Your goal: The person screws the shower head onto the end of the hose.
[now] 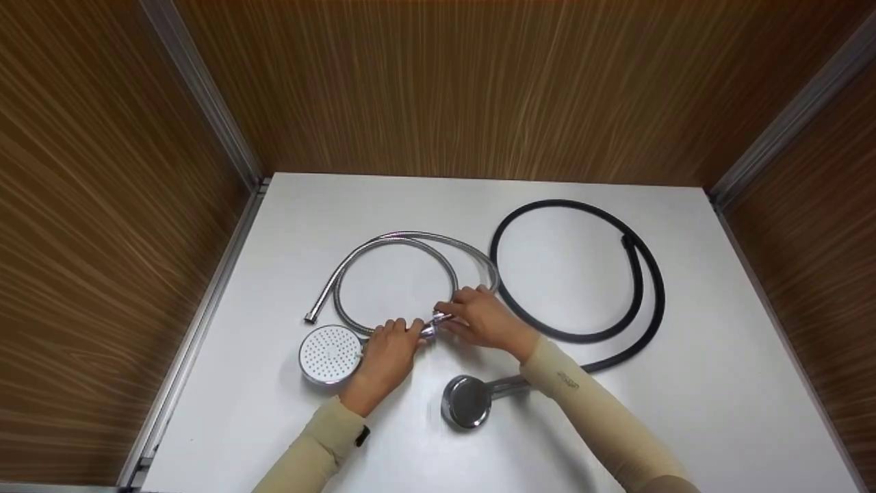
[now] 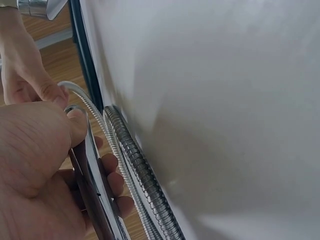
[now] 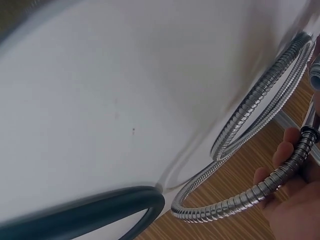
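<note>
In front of the silver hose [image 3: 240, 202], the left hand [image 1: 391, 352] is gripping a white-faced shower head [image 1: 330, 352] by its handle [image 2: 98, 185]. Farther in front, a grey-faced shower head [image 1: 467, 402] is lying. The right hand [image 1: 489, 320] is pinching the silver hose near one end; rightward, a black hose [image 1: 660, 294] is looping.

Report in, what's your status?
Left fingers grip round white-faced chrome showerhead by its handle. Right fingers hold ribbed silver metal hose. Not joined; nothing visibly between.

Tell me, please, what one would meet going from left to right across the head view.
Left wood-grain panel, white shower-head face, left hand, right hand, black hose's free end, right wood-grain panel.
</note>
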Demonstrator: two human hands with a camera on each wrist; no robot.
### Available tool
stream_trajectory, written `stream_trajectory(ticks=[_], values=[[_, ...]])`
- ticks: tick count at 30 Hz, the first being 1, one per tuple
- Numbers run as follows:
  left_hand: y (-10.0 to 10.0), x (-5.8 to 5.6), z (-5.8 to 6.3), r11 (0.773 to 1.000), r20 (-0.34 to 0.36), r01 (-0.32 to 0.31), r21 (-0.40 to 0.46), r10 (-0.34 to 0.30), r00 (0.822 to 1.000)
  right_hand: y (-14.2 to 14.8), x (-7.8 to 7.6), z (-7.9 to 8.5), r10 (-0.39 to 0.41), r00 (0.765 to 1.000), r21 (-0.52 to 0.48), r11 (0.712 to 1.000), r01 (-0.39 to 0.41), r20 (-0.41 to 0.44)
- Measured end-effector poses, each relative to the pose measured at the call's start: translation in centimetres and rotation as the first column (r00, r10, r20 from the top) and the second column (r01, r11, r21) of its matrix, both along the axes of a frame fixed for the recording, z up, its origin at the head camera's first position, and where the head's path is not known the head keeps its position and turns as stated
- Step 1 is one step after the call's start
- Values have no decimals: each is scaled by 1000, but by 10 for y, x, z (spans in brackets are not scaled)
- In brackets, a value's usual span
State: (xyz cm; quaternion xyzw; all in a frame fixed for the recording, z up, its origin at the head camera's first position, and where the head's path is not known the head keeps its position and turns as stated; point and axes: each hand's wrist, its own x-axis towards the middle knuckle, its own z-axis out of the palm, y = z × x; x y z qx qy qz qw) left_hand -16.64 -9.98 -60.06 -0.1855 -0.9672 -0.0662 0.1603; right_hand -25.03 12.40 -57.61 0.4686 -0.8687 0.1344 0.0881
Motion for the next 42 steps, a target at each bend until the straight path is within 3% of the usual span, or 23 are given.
stream_trajectory(ticks=[5, 13, 20, 30, 42], values=[[0, -1, 3, 1000, 5, -12, 14, 12, 1000, 2, 1, 1, -14, 999, 15, 1000, 13, 33], [0, -2, 4, 1000, 11, -10, -4, 10, 1000, 0, 3, 1, 17, 1000, 9, 1000, -17, 1], [0, -5, 6, 999, 16, -7, 34, 7, 1000, -2, 2, 1, 23, 1000, -4, 1000, -23, -13], [2, -5, 6, 999, -5, -14, 41, 14, 1000, -4, 4, 2, -3, 997, -3, 1000, 3, 79], [2, -7, 9, 1000, -29, -4, 31, 5, 1000, -4, 5, 2, -11, 997, 1, 1000, 11, 83]])
